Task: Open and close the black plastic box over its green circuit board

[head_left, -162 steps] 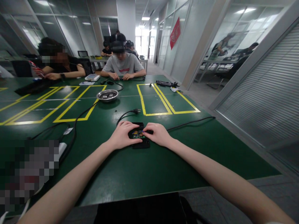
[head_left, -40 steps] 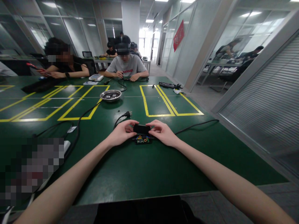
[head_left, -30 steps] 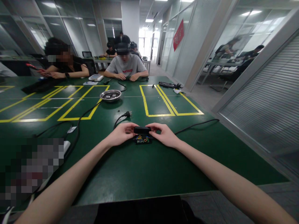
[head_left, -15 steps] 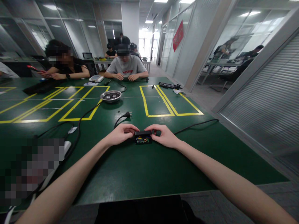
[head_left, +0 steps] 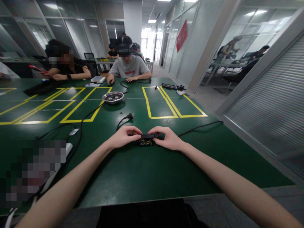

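Observation:
In front of me on the green table lies a power adapter with its black case open. Its circuit board, with a small copper-coloured ring on it, shows along the near side. Over the board's far part is the black case cover, slightly tilted. My left hand pinches the cover's left end between thumb and fingers. At the right end, my right hand grips it the same way, fingertips partly hidden. A cord with a black mains plug lies beyond my left hand; another black cable runs off to the right.
A metal bowl holding small metal parts stands ahead left. Yellow tape rectangles mark the table. A black tripod-like object lies at the far right. A white power strip is at left. Two co-workers sit across.
The cover has tipped flatter and shifted slightly right over the board, both hands still on it. Across the table, a co-worker's hand has moved to the left, onto a small dark object.

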Tool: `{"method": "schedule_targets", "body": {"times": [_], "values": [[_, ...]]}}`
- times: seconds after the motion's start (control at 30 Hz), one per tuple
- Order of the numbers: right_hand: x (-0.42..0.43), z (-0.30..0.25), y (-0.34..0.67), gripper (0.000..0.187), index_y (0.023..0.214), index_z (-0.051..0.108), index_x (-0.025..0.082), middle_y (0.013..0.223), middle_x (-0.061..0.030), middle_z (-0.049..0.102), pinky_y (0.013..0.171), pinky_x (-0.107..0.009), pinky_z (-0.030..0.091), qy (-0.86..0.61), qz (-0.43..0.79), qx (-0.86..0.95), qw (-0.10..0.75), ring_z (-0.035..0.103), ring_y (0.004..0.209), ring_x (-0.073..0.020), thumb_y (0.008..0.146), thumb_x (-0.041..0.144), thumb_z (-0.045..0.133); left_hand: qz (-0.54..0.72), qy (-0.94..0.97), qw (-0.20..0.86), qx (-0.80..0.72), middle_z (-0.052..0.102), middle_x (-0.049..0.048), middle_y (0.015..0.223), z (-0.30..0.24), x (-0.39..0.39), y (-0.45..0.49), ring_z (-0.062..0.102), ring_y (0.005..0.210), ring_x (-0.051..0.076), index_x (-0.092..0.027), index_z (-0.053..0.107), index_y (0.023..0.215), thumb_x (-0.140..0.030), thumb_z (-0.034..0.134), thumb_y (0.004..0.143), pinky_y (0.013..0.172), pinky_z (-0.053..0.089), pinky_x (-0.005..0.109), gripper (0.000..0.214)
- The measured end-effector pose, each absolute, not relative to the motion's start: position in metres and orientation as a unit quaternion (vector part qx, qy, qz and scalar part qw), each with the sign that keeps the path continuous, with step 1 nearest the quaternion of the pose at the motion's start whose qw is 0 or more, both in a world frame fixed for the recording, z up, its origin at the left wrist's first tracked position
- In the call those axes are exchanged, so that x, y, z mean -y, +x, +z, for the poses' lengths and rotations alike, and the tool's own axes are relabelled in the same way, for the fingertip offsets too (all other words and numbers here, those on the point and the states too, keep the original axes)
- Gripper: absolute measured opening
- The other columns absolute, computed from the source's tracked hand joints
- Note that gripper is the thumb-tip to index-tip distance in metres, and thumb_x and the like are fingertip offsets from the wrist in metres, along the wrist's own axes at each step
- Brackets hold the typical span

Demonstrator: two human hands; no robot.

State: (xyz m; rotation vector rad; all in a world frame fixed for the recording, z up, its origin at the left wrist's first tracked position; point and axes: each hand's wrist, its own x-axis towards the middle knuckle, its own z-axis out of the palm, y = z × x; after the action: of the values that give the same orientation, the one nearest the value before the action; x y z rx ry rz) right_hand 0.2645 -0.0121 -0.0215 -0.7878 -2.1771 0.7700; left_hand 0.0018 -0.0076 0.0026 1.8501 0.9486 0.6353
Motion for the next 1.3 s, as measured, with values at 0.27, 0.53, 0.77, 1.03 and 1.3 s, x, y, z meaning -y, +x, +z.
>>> {"method": "schedule_targets", "body": {"times": [0.27, 0.53, 0.77, 1.03, 1.3], "values": [[0.015, -0.018, 0.264, 0.022, 0.108, 0.075, 0.021, 0.104, -0.0068, 0.076, 0.082, -0.036, 0.054, -0.326, 0.303, 0.829, 0.339, 0.069, 0.091, -0.0206, 0.091, 0.032, 0.066, 0.289, 0.755, 0.455, -0.375, 0.075, 0.0062, 0.096, 0.004, 0.009, 0.002, 0.069, 0.088, 0.018, -0.014, 0.07, 0.097, -0.032, 0.076, 0.077, 0.089, 0.056, 0.037, 0.027], [0.014, -0.02, 0.265, 0.022, 0.108, 0.074, 0.022, 0.106, -0.0076, 0.076, 0.087, -0.039, 0.053, -0.296, 0.287, 0.846, 0.338, 0.069, 0.096, -0.0224, 0.087, 0.028, 0.069, 0.261, 0.782, 0.428, -0.37, 0.075, 0.0068, 0.097, 0.004, 0.01, 0.002, 0.068, 0.089, 0.02, -0.014, 0.072, 0.097, -0.031, 0.077, 0.075, 0.088, 0.055, 0.036, 0.028], [0.013, -0.014, 0.267, 0.03, 0.112, 0.073, 0.021, 0.105, -0.0083, 0.075, 0.089, -0.04, 0.053, -0.268, 0.247, 0.885, 0.291, 0.067, 0.096, -0.0237, 0.082, 0.026, 0.074, 0.231, 0.826, 0.368, -0.36, 0.073, 0.0036, 0.093, 0.009, 0.015, 0.004, 0.067, 0.087, 0.02, -0.017, 0.072, 0.1, -0.029, 0.074, 0.074, 0.084, 0.054, 0.033, 0.028], [0.014, -0.018, 0.261, 0.042, 0.118, 0.066, 0.02, 0.106, -0.0088, 0.071, 0.085, -0.038, 0.053, -0.275, 0.199, 0.904, 0.259, 0.065, 0.095, -0.0239, 0.076, 0.017, 0.072, 0.203, 0.874, 0.246, -0.367, 0.07, 0.001, 0.09, 0.002, 0.02, 0.011, 0.065, 0.081, 0.019, -0.02, 0.069, 0.1, -0.024, 0.077, 0.068, 0.077, 0.049, 0.029, 0.033], [0.018, -0.022, 0.252, 0.039, 0.117, 0.063, 0.017, 0.103, -0.0113, 0.068, 0.083, -0.039, 0.053, -0.261, 0.148, 0.925, 0.234, 0.062, 0.094, -0.0257, 0.08, 0.022, 0.071, 0.221, 0.868, 0.259, -0.361, 0.07, 0.001, 0.091, -0.002, 0.024, 0.017, 0.064, 0.081, 0.019, -0.02, 0.064, 0.101, -0.024, 0.072, 0.07, 0.073, 0.048, 0.028, 0.032]]}}
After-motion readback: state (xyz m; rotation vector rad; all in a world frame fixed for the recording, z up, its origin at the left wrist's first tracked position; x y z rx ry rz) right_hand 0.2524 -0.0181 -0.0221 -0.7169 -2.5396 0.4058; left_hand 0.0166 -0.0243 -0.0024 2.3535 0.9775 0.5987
